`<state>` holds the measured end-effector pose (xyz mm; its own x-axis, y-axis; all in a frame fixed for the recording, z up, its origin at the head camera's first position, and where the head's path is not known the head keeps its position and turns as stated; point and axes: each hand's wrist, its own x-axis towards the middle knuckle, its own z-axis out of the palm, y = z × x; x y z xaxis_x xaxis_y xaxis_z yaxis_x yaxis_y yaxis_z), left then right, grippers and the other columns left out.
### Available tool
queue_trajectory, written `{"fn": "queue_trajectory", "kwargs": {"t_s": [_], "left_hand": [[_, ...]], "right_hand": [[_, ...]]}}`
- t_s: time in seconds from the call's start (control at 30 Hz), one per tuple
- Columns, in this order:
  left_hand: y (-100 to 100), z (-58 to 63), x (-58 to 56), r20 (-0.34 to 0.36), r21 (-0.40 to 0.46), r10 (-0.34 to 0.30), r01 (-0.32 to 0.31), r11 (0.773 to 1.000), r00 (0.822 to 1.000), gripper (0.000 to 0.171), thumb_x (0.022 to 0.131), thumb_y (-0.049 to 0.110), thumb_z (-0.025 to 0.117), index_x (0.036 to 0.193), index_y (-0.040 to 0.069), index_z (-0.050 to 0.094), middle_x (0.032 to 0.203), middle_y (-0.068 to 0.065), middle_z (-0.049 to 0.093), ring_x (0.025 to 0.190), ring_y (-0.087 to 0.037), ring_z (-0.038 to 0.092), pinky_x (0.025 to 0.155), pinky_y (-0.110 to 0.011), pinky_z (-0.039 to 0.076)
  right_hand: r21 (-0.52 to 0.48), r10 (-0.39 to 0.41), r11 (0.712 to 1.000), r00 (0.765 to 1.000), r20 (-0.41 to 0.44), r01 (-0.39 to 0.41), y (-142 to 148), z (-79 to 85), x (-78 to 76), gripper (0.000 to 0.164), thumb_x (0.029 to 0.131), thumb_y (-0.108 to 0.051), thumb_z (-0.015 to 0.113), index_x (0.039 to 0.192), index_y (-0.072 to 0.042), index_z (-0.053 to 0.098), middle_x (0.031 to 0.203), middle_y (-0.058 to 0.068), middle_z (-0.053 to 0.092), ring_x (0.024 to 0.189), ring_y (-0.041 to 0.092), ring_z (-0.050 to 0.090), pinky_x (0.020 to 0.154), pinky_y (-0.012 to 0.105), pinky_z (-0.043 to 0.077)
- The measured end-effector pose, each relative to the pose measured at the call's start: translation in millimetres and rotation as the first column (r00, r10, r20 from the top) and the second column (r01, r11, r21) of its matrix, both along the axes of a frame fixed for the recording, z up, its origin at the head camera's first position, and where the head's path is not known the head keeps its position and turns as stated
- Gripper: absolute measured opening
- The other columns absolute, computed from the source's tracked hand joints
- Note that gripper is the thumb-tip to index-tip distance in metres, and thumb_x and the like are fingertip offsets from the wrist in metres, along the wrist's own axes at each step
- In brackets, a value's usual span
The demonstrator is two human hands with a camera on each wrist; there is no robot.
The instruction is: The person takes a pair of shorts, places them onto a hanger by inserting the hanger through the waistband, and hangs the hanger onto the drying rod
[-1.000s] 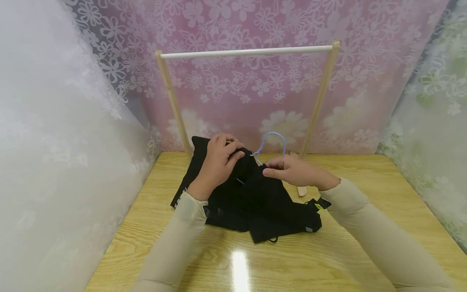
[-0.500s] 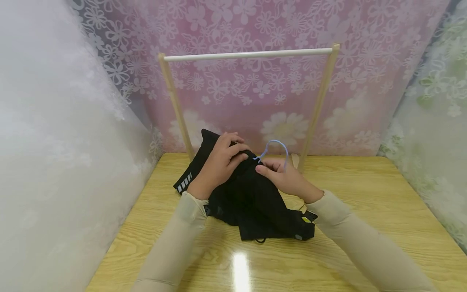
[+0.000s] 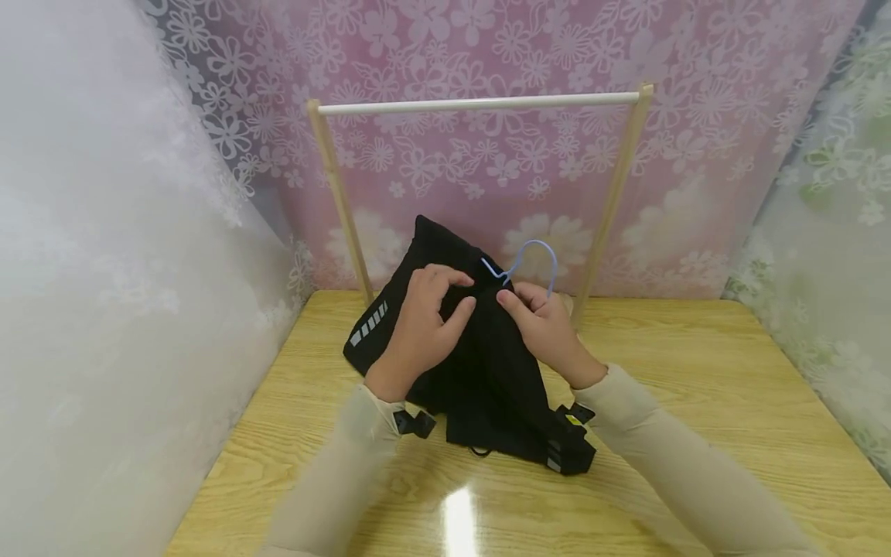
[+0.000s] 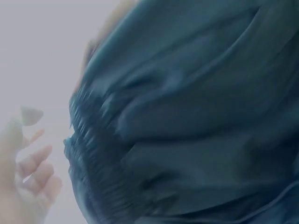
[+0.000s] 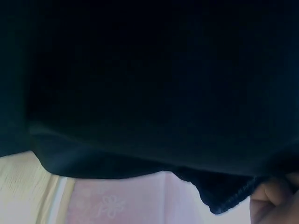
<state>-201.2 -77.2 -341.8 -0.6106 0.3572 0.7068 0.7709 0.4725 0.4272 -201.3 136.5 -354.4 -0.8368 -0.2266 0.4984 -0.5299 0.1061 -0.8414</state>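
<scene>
A black garment (image 3: 445, 247) with grey-white stripes is held partly raised off the table, its lower part lying on the wood. The left wrist view shows a gathered, elastic-looking edge on the garment (image 4: 187, 107). From its top sticks the hook of a light blue hanger (image 3: 554, 267); the rest of the hanger is hidden. My right hand (image 3: 553, 329) pinches cloth at the base of the hook, possibly the hanger too. My left hand (image 3: 425, 325) is over the garment, thumb and fingers apart with a gap between them; whether it touches the cloth, I cannot tell.
Behind the garment stands a rack with wooden posts (image 3: 616, 197) and a white crossbar (image 3: 480, 103). Floral curtains surround the wooden table (image 3: 682, 363) at the back and sides. Small black devices (image 3: 415, 422) are strapped at the wrists.
The garment has been lifted and turned, its left striped part rising. My right hand shifted slightly left and up to the hook's base. My left hand's fingers have come apart from the cloth edge.
</scene>
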Motion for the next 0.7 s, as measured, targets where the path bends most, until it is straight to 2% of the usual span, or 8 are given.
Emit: {"fn": "queue_trajectory", "kwargs": {"t_s": [0.07, 0.13, 0.27, 0.33, 0.43, 0.57, 0.7], "left_hand": [[5.4, -6.3, 10.5, 0.005, 0.001, 0.004, -0.004, 1.0, 1.0, 0.015, 0.101, 0.024, 0.066, 0.109, 0.01, 0.067, 0.105, -0.003, 0.064, 0.097, -0.019, 0.056, 0.09, -0.034, 0.048], [11.2, -12.5, 21.3, 0.057, -0.047, -0.002, 0.005, 0.999, 0.998, 0.018, 0.101, 0.031, 0.069, 0.105, 0.013, 0.068, 0.097, 0.002, 0.064, 0.089, -0.015, 0.058, 0.084, -0.028, 0.051], [23.0, -19.2, 38.9, 0.202, -0.18, -0.009, 0.047, 0.983, 0.979, 0.029, 0.098, 0.043, 0.072, 0.11, 0.016, 0.069, 0.102, 0.006, 0.066, 0.092, -0.009, 0.062, 0.084, -0.024, 0.054], [28.3, -21.0, 44.1, 0.25, -0.205, -0.002, 0.055, 0.977, 0.968, 0.031, 0.096, 0.044, 0.074, 0.111, 0.017, 0.068, 0.103, 0.007, 0.067, 0.093, -0.008, 0.062, 0.083, -0.023, 0.053], [34.1, -22.8, 48.9, 0.299, -0.172, 0.004, 0.05, 0.984, 0.954, 0.029, 0.094, 0.041, 0.077, 0.108, 0.017, 0.067, 0.101, 0.007, 0.067, 0.09, -0.007, 0.062, 0.081, -0.022, 0.053], [37.6, -25.5, 51.4, 0.346, -0.079, -0.009, 0.038, 0.996, 0.938, 0.023, 0.094, 0.032, 0.08, 0.099, 0.015, 0.064, 0.095, 0.004, 0.066, 0.086, -0.01, 0.062, 0.078, -0.023, 0.053], [36.0, -30.1, 51.6, 0.396, -0.006, -0.046, 0.053, 0.999, 0.917, 0.017, 0.096, 0.02, 0.075, 0.093, 0.012, 0.06, 0.093, -0.001, 0.064, 0.086, -0.017, 0.062, 0.078, -0.025, 0.054]], "right_hand": [[-0.028, -0.042, 0.999, 0.999, -0.023, 0.042, -4.1, 1.1, 0.8, 0.029, 0.107, -0.004, 0.055, 0.08, 0.003, 0.06, 0.059, 0.001, 0.045, 0.05, 0.012, 0.046, 0.048, 0.022, 0.038], [-0.054, -0.088, 0.995, 0.994, -0.059, 0.085, -9.4, 4.4, 3.0, 0.031, 0.106, -0.002, 0.055, 0.076, 0.004, 0.055, 0.058, 0.0, 0.041, 0.049, 0.011, 0.04, 0.047, 0.021, 0.033], [-0.092, -0.153, 0.986, 0.977, -0.149, 0.14, -21.4, 18.2, 14.3, 0.032, 0.104, 0.004, 0.055, 0.073, 0.005, 0.05, 0.058, -0.002, 0.033, 0.049, 0.011, 0.031, 0.047, 0.024, 0.024], [-0.111, -0.164, 0.983, 0.971, -0.174, 0.146, -27.5, 24.1, 20.5, 0.029, 0.104, 0.005, 0.056, 0.075, 0.006, 0.052, 0.059, -0.002, 0.033, 0.049, 0.011, 0.03, 0.046, 0.025, 0.023], [-0.13, -0.196, 0.976, 0.963, -0.183, 0.174, -33.1, 20.1, 17.4, 0.024, 0.104, 0.003, 0.057, 0.08, 0.008, 0.058, 0.059, -0.002, 0.034, 0.049, 0.011, 0.031, 0.046, 0.025, 0.024], [-0.138, -0.242, 0.965, 0.958, -0.151, 0.222, -36.4, 7.2, 6.5, 0.025, 0.104, -0.003, 0.06, 0.08, 0.003, 0.058, 0.058, -0.004, 0.033, 0.049, 0.01, 0.031, 0.047, 0.023, 0.024], [-0.117, -0.184, 0.978, 0.976, -0.116, 0.171, -37.5, 2.5, 5.5, 0.024, 0.103, -0.007, 0.063, 0.081, 0.0, 0.059, 0.058, -0.003, 0.035, 0.048, 0.011, 0.032, 0.046, 0.023, 0.025]]}}
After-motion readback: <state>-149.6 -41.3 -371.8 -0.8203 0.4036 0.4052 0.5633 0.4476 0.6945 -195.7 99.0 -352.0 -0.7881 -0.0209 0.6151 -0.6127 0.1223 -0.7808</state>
